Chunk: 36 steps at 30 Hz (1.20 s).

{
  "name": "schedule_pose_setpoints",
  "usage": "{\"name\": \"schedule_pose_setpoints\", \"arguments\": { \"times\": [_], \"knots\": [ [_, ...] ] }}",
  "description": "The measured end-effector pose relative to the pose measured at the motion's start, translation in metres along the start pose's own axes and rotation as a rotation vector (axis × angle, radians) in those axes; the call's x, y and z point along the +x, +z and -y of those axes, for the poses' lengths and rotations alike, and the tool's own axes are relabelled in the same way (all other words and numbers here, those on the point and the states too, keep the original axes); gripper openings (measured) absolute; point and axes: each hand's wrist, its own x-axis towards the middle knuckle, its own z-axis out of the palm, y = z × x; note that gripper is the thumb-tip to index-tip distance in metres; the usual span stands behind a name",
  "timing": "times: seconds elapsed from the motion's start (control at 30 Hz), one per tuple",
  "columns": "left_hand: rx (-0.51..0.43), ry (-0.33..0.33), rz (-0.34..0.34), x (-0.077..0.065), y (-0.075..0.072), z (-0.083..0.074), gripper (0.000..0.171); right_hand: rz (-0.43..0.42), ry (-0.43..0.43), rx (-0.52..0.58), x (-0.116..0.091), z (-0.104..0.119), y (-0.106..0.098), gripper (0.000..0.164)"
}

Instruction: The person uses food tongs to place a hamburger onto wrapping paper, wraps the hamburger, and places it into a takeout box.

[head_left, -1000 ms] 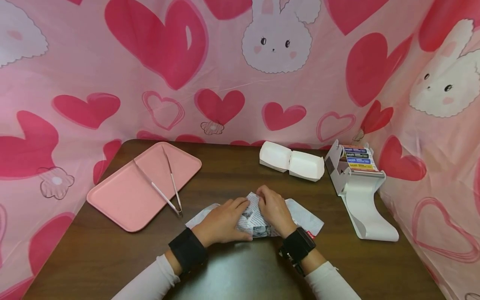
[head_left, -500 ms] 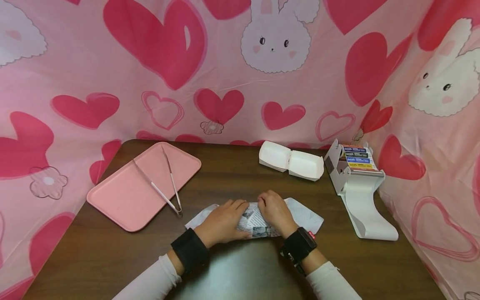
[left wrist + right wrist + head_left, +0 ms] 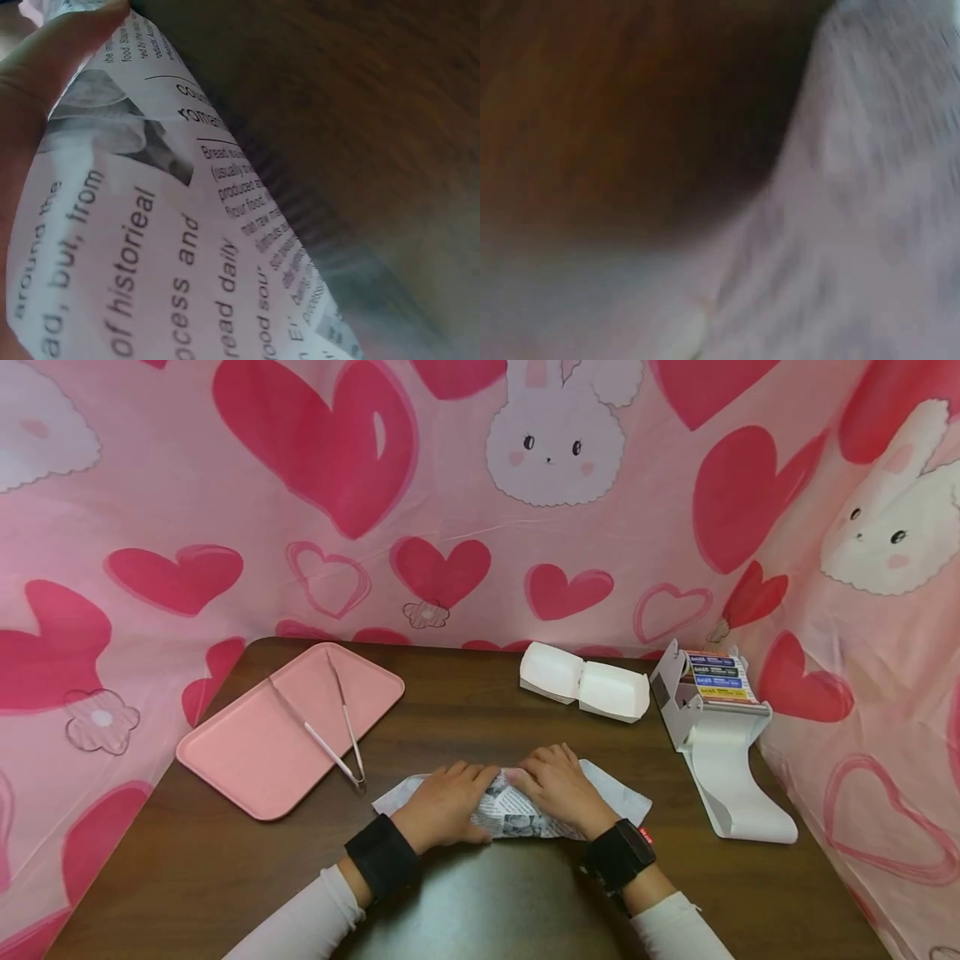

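Observation:
A sheet of newsprint-patterned wrapping paper (image 3: 502, 806), folded into a low, long bundle, lies on the table before the person, its ends flaring out on both sides. The person's left hand (image 3: 446, 802) holds the bundle's left part, fingers over the top and thumb along the near edge. In the left wrist view, printed paper (image 3: 150, 247) fills the middle, with the thumb at upper left. The right hand (image 3: 562, 785) lies over the right part, its fingers reaching across the top and pressing the paper. Whatever is inside the paper is hidden. The right wrist view is blurred.
At the left, metal tongs (image 3: 322, 743) lie across a pink tray (image 3: 240, 760). An opened white paper box (image 3: 615, 689) stands at the back. To its right, a label dispenser (image 3: 705, 693) trails a white strip (image 3: 731, 785) over the table. A heart-patterned cloth (image 3: 450, 485) hangs behind.
The paper flap standing up between the hands has come down flat. The right hand has gone from pinching near the far edge to lying flatter, slightly farther right. The left hand has barely moved.

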Motion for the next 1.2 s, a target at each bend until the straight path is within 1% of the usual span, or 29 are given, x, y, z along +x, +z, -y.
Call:
{"name": "schedule_pose_setpoints", "arguments": {
  "times": [0.07,0.17,0.27,0.37,0.5,0.63,0.77,0.93,1.07,1.2],
  "knots": [
    [0.011,0.005,-0.008,0.000,0.001,0.001,0.091,0.057,-0.064,-0.004,-0.006,-0.004,-0.006,0.055],
    [0.022,0.011,-0.012,0.001,0.002,0.002,0.090,0.155,-0.121,0.006,-0.014,-0.009,-0.017,0.081],
    [0.020,0.016,-0.008,0.001,0.002,0.002,0.089,0.251,-0.107,0.029,-0.022,-0.013,-0.023,0.105],
    [0.016,0.020,0.002,0.003,0.001,0.002,0.087,0.306,-0.074,0.030,-0.027,-0.014,-0.024,0.115],
    [0.021,0.026,0.010,0.004,0.002,0.002,0.087,0.331,-0.047,0.007,-0.029,-0.012,-0.025,0.116],
    [0.034,0.034,0.001,0.005,0.001,0.002,0.086,0.341,-0.024,-0.012,-0.028,-0.010,-0.026,0.111],
    [0.053,0.047,-0.013,0.005,0.001,0.001,0.084,0.308,-0.036,-0.011,-0.028,-0.010,-0.024,0.102],
    [0.046,0.075,-0.038,0.005,0.001,0.000,0.079,0.241,-0.098,0.017,-0.027,-0.012,-0.020,0.093],
    [0.014,0.099,-0.066,0.007,0.002,0.001,0.073,0.219,-0.104,0.036,-0.026,-0.013,-0.018,0.088],
    [-0.005,0.120,-0.086,0.009,0.005,0.003,0.068,0.219,-0.093,0.031,-0.025,-0.012,-0.017,0.086]
  ]
}}
